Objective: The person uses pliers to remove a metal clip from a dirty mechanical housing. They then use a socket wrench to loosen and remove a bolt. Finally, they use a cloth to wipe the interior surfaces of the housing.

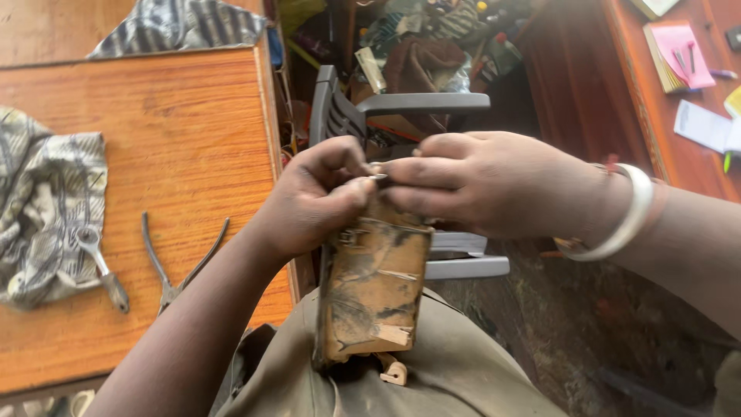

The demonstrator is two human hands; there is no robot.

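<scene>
A grimy wooden block (374,289) stands upright on the person's lap, just below both hands. The left hand (312,202) and right hand (482,185) are pinched narrow together on a small metal piece (377,176) at the block's top; it seems only partly worked. Left of them, pliers (179,266) and a wrench (100,266) lie on the table (185,139) near its edge; a grey chair (401,108) crowds beyond.
</scene>
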